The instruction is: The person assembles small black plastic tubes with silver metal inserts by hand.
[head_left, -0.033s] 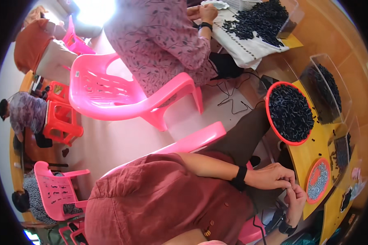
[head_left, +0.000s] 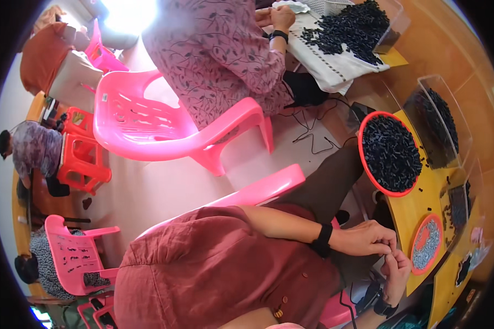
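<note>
My left hand (head_left: 364, 238) and my right hand (head_left: 396, 272) meet over my lap, fingertips pinched together and almost touching. Whatever they hold between them is too small to make out. Each wrist carries a black band. Just beyond my right hand, a red-orange plate (head_left: 417, 265) of small silvery metal pieces (head_left: 428, 247) rests on the yellow tabletop (head_left: 403, 219). Farther up in the view stands a red-rimmed round basket (head_left: 361, 143), heaped with short black tube-like pieces (head_left: 391, 153).
Clear bins (head_left: 442, 118) of black pieces line the table's far side. Above, a co-worker in a patterned pink shirt (head_left: 219, 55) works beside a black heap (head_left: 354, 30) on white cloth (head_left: 318, 63). A pink chair (head_left: 148, 123) and loose black cables (head_left: 313, 134) stand between us.
</note>
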The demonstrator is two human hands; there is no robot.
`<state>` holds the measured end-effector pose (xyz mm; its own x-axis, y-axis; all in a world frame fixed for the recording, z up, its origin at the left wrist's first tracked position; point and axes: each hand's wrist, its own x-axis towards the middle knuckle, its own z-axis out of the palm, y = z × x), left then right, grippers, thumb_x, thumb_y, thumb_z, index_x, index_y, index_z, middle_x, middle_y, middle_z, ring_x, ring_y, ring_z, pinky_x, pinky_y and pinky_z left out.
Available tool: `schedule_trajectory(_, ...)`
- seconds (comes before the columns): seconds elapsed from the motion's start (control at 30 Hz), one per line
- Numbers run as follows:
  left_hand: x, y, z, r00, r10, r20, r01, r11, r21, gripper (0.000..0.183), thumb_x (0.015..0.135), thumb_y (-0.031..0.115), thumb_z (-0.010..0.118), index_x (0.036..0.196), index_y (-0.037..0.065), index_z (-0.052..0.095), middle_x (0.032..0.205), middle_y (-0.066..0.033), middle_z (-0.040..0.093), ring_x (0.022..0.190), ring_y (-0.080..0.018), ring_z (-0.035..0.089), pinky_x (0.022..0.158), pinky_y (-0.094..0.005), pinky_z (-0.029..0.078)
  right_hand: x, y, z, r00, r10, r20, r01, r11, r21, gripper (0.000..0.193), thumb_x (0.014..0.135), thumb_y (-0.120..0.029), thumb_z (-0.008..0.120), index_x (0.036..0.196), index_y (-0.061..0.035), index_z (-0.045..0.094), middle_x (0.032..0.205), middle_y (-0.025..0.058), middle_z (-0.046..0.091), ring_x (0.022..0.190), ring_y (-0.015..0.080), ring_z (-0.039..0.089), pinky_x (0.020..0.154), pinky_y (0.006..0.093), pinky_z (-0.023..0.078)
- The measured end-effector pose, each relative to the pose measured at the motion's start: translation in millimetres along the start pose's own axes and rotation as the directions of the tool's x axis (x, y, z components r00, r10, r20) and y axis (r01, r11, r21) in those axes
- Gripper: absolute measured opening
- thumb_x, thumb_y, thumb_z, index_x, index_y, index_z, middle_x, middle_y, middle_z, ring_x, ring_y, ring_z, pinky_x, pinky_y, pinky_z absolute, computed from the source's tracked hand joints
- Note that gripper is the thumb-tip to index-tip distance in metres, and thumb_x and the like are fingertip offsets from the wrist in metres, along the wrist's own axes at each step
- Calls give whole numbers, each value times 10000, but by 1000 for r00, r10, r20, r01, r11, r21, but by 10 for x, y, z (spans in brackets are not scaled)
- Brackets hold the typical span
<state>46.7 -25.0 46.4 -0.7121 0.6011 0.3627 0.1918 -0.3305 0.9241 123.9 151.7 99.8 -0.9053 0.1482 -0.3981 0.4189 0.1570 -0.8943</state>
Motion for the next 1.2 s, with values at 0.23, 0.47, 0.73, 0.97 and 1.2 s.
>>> schedule_trajectory(0.23,-18,52,-15,992,110,55,-109,994,-31,102,827,92,614,857,-6,607,718,-97,624,654,-201,624,590,-312,449,-78,97,-1,994,-55,91,35,977,210,151,897,-175,592,890,-24,584,616,-53,420,483,30,304,450,190,224)
schedule_trajectory(0.47,26,-49,41,992,100,83,-99,995,-22,90,831,92,617,863,9,612,772,-109,626,737,-254,640,628,-333,469,-154,107,-26,999,-25,39,20,990,138,142,918,-153,561,925,-14,587,614,-53,418,484,28,314,442,188,244)
schedule_trajectory(0.73,86,-32,7,999,-2,-33,7,985,170,85,864,78,629,894,1,648,782,-66,630,723,-128,598,644,-262,471,-90,-148,178,945,-274,-177,232,946,-225,123,858,-98,654,879,22,664,727,-37,565,606,22,448,550,199,372)
schedule_trajectory(0.97,161,-181,46,974,-225,5,225,973,44,79,912,104,578,922,31,608,738,31,572,635,-26,492,568,-178,404,-34,-113,153,810,-492,-318,295,811,-505,108,790,-84,696,847,2,665,715,76,593,582,134,539,541,258,424)
schedule_trajectory(1.2,155,-330,-69,837,-536,112,515,701,-494,110,941,191,539,960,104,604,765,9,631,593,-27,491,535,-166,342,492,255,-820,680,-548,-487,-107,583,-805,197,826,-224,631,879,-44,693,808,155,662,725,316,637,660,393,497)
